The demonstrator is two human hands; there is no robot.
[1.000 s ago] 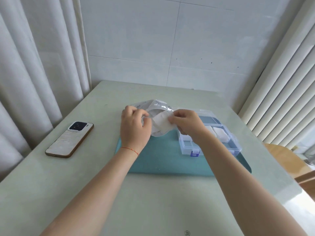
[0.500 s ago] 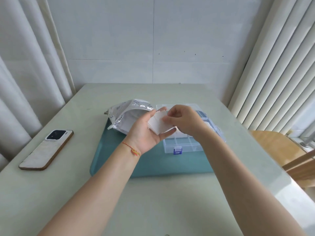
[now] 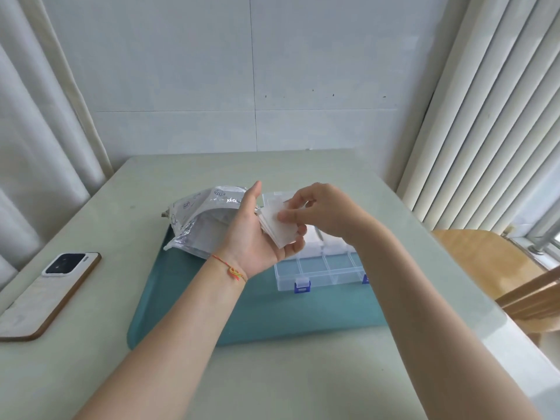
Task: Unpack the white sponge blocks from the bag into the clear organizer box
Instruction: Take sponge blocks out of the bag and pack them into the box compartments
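Observation:
A stack of thin white sponge blocks lies in the upturned palm of my left hand, whose fingers curl under it. My right hand pinches the top block of the stack with thumb and fingers. Both hands hover above the left end of the clear organizer box, which has blue latches and white blocks in its back compartments. The crinkled silver bag lies open on the teal mat, left of my hands.
A phone lies face down near the table's left edge. A wooden chair stands at the right, beside the window blinds. Curtains hang at the left, and a wall closes off the back.
The sponge stack came out of the bag and moved right, over the box. My left hand turned palm up under it. The camera view shifted, so the bag now sits further left.

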